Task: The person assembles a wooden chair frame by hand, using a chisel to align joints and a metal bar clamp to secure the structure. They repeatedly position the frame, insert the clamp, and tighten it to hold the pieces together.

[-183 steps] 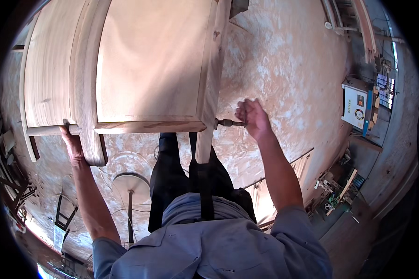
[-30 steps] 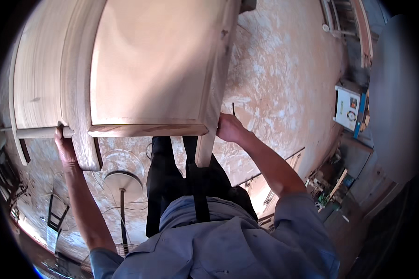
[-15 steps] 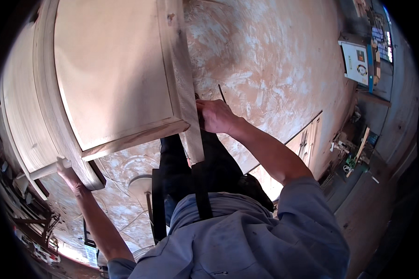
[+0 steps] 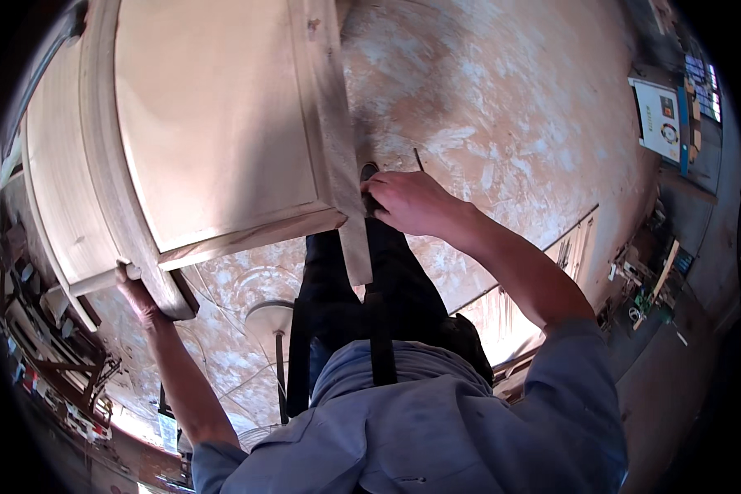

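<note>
A pale, unfinished wooden cabinet frame (image 4: 222, 123) with inset panels and legs stands at upper left. My left hand (image 4: 138, 300) is wrapped round its lower rail, beside a thick leg (image 4: 169, 296) on the left. My right hand (image 4: 407, 202) is closed with curled fingers, just right of the near right leg (image 4: 356, 247). Something dark shows at its fingertips, too shaded to make out. Whether those fingers touch the leg I cannot tell. Below it are my dark-trousered legs (image 4: 329, 280), with one shoe tip (image 4: 369, 170) showing beyond the hand.
The floor (image 4: 469, 107) is stained with pale patches. A round-based stand (image 4: 270, 319) rises left of my legs. Wooden panels (image 4: 568, 247) lie to the right. Farther right are a white machine box (image 4: 660, 118) and a cluttered pile of tools (image 4: 646, 296). Racks of parts (image 4: 62, 362) fill the lower left.
The whole view has shifted, so the cabinet sits slightly farther right. My right hand has moved a little away from the leg. My left hand keeps its grip on the rail.
</note>
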Demonstrator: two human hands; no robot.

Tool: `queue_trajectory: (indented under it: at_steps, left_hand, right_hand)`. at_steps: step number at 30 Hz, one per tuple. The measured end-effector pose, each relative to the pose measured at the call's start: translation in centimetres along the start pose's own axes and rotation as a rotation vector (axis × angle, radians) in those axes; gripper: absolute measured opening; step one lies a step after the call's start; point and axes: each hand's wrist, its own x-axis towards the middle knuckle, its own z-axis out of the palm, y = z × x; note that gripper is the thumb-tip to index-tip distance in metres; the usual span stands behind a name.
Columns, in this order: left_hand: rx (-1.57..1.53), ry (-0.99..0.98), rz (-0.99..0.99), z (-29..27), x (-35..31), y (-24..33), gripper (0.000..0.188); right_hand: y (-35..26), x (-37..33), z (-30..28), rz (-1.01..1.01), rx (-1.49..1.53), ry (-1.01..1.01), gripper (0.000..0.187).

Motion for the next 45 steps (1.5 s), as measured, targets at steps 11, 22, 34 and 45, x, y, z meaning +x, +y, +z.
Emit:
queue_trajectory:
  at_steps: [11, 22, 34, 45]
  left_hand:
    - [-0.091, 0.138, -0.003, 2.7, -0.7, -0.4, 0.04]
    - [-0.214, -0.028, 0.053, 2.9, -1.8, -0.3, 0.024]
    - [-0.052, 0.15, -0.09, 1.1, -1.3, -1.8, 0.049]
    - [-0.152, 0.131, -0.014, -1.3, 1.3, -1.2, 0.03]
  right_hand:
    - [-1.0, 0.5, 0.3, 0.017, -0.045, 0.098, 0.025]
    - [-0.6, 0.3, 1.3, 0.048, -0.028, 0.098, 0.023]
    - [0.8, 0.8, 2.1, 0.006, -0.081, 0.133, 0.022]
    - [0.5, 0.1, 1.5, -0.134, -0.128, 0.211, 0.031]
